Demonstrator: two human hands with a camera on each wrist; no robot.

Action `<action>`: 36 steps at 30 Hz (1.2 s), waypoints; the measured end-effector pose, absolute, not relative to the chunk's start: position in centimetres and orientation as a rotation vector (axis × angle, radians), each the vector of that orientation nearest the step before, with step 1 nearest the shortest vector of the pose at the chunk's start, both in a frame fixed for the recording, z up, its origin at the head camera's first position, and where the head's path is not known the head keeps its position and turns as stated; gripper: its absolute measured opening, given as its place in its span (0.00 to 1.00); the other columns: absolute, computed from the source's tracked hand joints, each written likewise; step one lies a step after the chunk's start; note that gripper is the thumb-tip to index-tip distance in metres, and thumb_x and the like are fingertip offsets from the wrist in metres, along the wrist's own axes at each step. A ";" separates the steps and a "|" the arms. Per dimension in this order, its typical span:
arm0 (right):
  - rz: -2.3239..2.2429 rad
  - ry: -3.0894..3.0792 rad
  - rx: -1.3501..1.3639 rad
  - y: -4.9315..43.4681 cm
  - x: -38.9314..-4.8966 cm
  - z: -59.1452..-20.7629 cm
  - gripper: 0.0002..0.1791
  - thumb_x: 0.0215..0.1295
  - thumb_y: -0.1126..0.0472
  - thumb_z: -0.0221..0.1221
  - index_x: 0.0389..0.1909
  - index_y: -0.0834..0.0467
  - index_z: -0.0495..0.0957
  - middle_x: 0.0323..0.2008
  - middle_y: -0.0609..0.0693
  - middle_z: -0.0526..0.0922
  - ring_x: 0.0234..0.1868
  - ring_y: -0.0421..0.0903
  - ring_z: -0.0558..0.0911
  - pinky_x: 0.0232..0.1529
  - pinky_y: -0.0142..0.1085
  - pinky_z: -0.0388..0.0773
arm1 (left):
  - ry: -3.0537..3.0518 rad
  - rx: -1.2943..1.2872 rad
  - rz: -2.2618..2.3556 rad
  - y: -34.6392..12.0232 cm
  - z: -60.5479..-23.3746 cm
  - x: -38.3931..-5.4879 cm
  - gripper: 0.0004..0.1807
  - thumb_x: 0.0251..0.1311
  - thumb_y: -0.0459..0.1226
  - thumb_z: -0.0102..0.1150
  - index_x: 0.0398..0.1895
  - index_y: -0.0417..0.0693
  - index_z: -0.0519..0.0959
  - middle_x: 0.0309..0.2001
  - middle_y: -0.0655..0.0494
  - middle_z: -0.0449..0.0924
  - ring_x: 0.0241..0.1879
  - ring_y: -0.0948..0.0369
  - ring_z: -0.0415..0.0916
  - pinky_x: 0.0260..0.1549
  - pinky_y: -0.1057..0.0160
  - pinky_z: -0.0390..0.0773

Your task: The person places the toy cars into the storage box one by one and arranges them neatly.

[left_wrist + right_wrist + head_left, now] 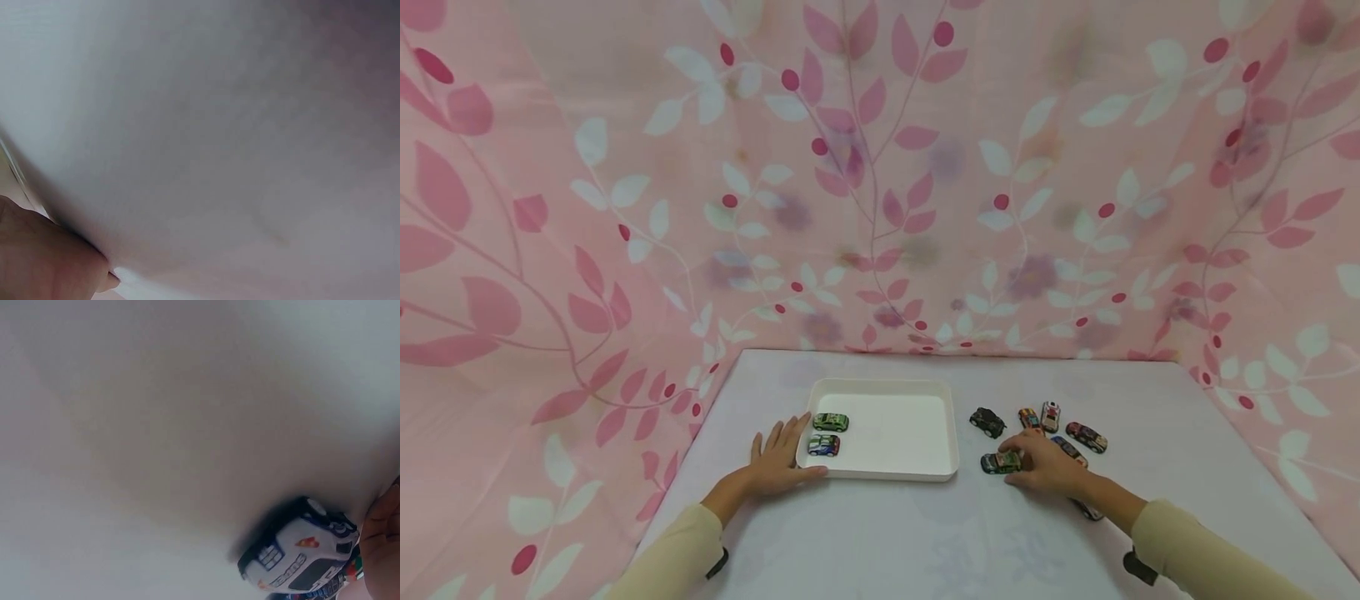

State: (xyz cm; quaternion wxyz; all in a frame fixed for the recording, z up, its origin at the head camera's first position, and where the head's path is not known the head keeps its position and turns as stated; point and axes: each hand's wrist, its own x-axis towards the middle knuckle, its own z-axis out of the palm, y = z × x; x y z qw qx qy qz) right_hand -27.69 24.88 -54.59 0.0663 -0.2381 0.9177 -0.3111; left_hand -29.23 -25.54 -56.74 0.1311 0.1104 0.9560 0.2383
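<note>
My right hand pinches the right end of a dark green toy car, thumb on the near side and fingertips on the far side. Spread along the left edge of a white tray, my left hand rests with its fingers fairly straight. Inside the tray, at its left side, a green toy car stands behind a blue, white and green toy car. A white toy car with printed lettering lies beside my right hand in the right wrist view; the forearm partly covers it in the head view.
Right of the tray sits a black toy car. An orange toy car, a white and red one, a dark red one and a blue one cluster around my right hand. Floral cloth hangs behind the white table.
</note>
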 end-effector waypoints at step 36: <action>-0.989 2.675 -0.505 22.9 -28.7 -55.0 0.19 0.52 0.52 0.74 0.43 0.53 0.81 0.39 0.46 0.83 0.32 0.39 0.73 0.31 0.30 0.72 | 2.792 0.309 0.637 -25.6 -57.5 -29.6 0.63 0.48 0.77 0.52 0.80 0.63 0.36 0.80 0.43 0.40 0.78 0.39 0.32 0.68 0.31 0.25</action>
